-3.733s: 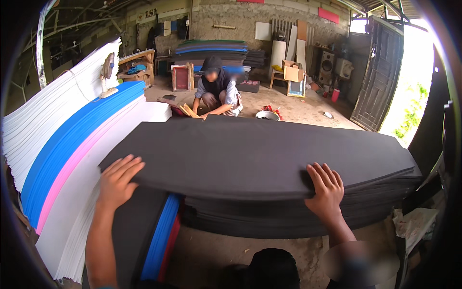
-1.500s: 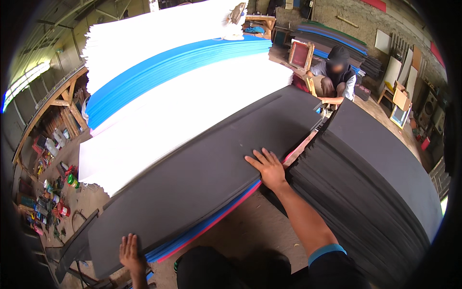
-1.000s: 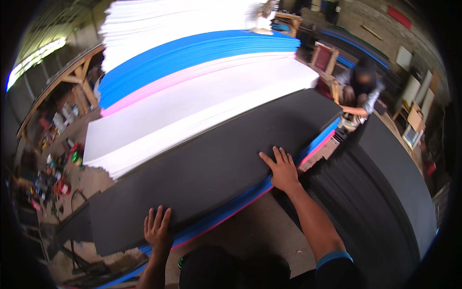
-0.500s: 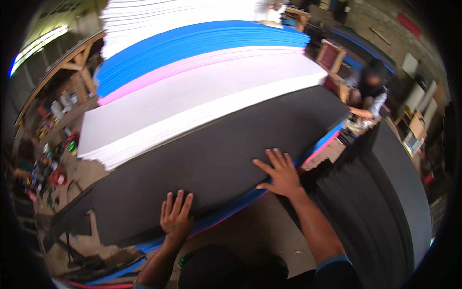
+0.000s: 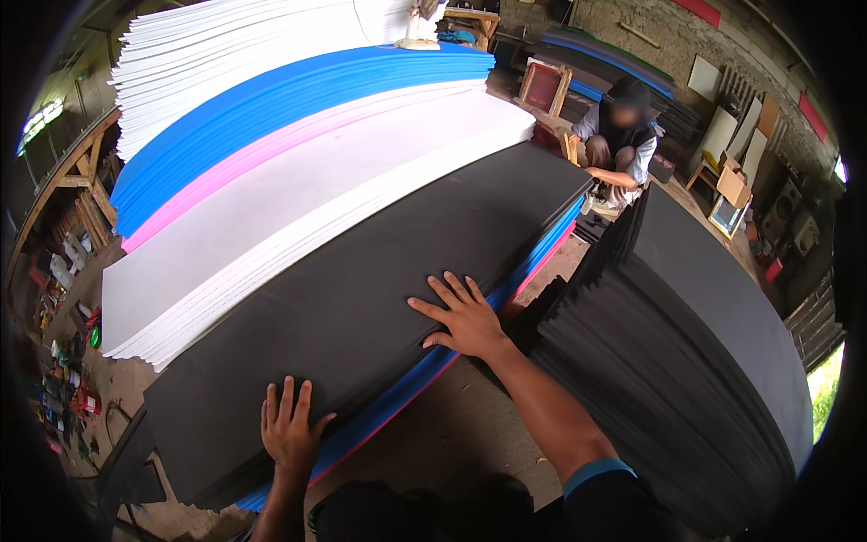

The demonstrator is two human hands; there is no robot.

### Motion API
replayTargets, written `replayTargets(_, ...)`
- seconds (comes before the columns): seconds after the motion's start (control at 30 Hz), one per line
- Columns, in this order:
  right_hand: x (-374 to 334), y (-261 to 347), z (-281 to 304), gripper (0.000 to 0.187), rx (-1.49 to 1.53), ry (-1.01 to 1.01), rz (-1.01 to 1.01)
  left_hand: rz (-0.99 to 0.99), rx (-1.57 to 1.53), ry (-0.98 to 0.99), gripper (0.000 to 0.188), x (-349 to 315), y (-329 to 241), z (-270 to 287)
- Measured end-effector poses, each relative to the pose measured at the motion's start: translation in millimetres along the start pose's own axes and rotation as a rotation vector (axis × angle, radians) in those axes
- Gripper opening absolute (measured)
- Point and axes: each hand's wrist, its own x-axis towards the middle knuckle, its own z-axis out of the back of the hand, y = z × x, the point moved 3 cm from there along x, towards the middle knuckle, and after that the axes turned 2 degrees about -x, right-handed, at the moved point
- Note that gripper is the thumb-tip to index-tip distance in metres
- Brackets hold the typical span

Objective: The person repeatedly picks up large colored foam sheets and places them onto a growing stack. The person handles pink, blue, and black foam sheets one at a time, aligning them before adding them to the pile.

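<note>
A long black foam-like sheet [image 5: 361, 280] lies on top of a stack in front of me. Under its near edge show blue sheets [image 5: 388, 397] and a thin pink layer. My left hand [image 5: 291, 432] rests flat on the black sheet close to its near edge, fingers spread. Farther right, my right hand [image 5: 462, 318] also presses on the sheet with fingers apart. Neither hand grips anything. At the far right end of the stack a crouching person [image 5: 621, 135] reaches a hand to the sheet's corner.
Beyond the black sheet stand stacks of white sheets [image 5: 271, 217], pink sheets [image 5: 298, 135] and blue sheets [image 5: 307, 90]. A tall stack of black sheets [image 5: 668, 361] rises to my right. Clutter [image 5: 68, 388] covers the floor at left. Wooden frames [image 5: 546, 86] stand behind.
The whole view has turned to the right, so everything sits farther left in the picture. Both my hands stay flat on the black sheet.
</note>
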Motion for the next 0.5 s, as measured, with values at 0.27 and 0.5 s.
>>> replayTargets(0.27,3.4,-28.8,-4.8,0.091,0.177,-0.120,-0.051,0.034,-0.066,0.048,0.083,4.8,-1.7,14.7)
replayTargets(0.5,12.9,-35.3,-9.8,0.087,0.258,-0.112,-0.066,0.039,-0.083,0.083,0.072,9.1,4.3,-6.9)
